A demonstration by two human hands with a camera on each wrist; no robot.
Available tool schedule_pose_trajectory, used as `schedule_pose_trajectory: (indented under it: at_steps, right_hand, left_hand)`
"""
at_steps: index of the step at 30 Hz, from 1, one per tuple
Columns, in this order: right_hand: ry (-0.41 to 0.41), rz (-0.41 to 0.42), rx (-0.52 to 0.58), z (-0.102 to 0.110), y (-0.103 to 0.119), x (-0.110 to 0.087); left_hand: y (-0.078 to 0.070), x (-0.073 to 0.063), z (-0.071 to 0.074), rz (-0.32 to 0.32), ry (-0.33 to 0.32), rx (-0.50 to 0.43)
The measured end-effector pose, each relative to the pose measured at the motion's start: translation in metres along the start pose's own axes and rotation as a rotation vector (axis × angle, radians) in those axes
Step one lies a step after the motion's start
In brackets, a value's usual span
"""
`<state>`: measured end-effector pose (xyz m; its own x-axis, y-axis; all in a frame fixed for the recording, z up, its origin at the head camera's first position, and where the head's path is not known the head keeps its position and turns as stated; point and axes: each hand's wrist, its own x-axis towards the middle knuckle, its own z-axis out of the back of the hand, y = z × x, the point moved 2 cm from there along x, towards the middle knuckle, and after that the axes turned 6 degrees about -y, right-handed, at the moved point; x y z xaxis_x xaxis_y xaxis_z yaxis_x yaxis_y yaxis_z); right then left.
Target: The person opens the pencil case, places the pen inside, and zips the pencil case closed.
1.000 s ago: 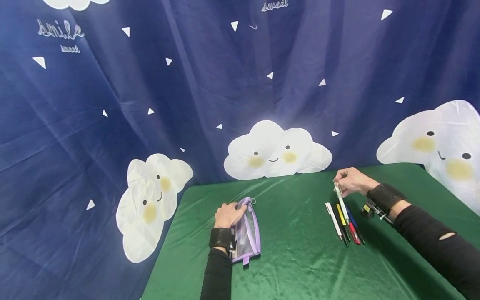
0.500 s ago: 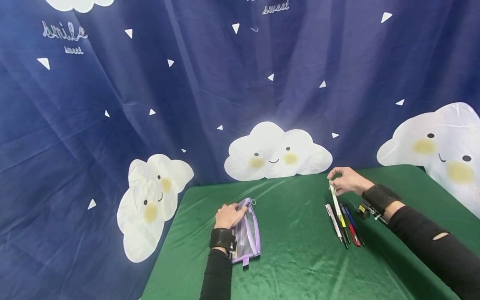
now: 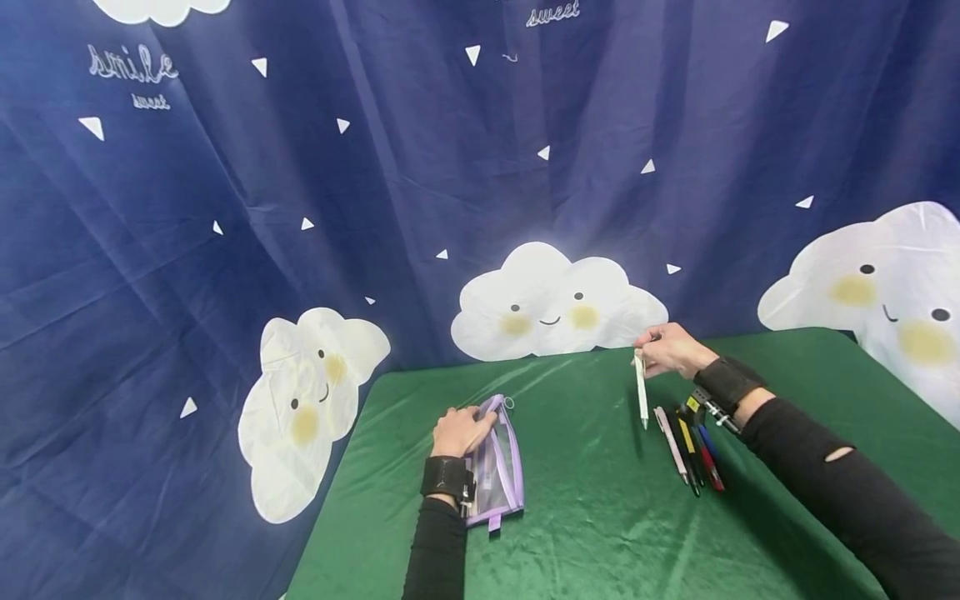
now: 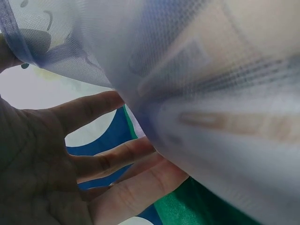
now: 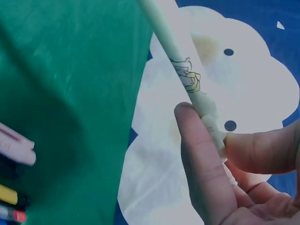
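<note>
My left hand [image 3: 459,432] holds the far part of a purple-trimmed mesh pencil case [image 3: 512,467] lying on the green cloth. In the left wrist view its fingers [image 4: 136,187] lie along the edge of the see-through mesh [image 4: 187,75], and pale shapes show blurred inside. My right hand [image 3: 669,350] pinches the top of a white pen [image 3: 642,396], which hangs tip down above the cloth. Close up in the right wrist view, the pen [image 5: 171,51] is pale green-white with a small cartoon print, gripped between thumb and fingers.
Several pens lie side by side under my right wrist: a pale pink pen [image 3: 671,446], a yellow-and-black one [image 3: 687,437], a red one [image 3: 711,467] and a blue one [image 3: 707,439]. A blue curtain [image 3: 405,167] with clouds rises behind the green table [image 3: 585,533].
My right hand has lifted the white pen off the row of pens and carried it left. The left hand stays on the pencil case.
</note>
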<state>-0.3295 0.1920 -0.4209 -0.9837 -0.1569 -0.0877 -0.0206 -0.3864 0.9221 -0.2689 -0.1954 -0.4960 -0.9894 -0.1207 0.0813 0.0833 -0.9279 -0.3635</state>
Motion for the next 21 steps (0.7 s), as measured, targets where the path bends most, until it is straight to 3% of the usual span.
schedule_pose_trajectory:
  at_steps: [8,21]
  right_hand:
    - [0.023,0.033,-0.006,-0.015,0.005,0.003]
    - [-0.089,0.152,0.123,-0.058,0.020,0.022]
  left_hand:
    - [0.000,-0.001,-0.002,-0.006,0.011,0.002]
    - [0.000,-0.001,0.000,0.004,0.014,0.001]
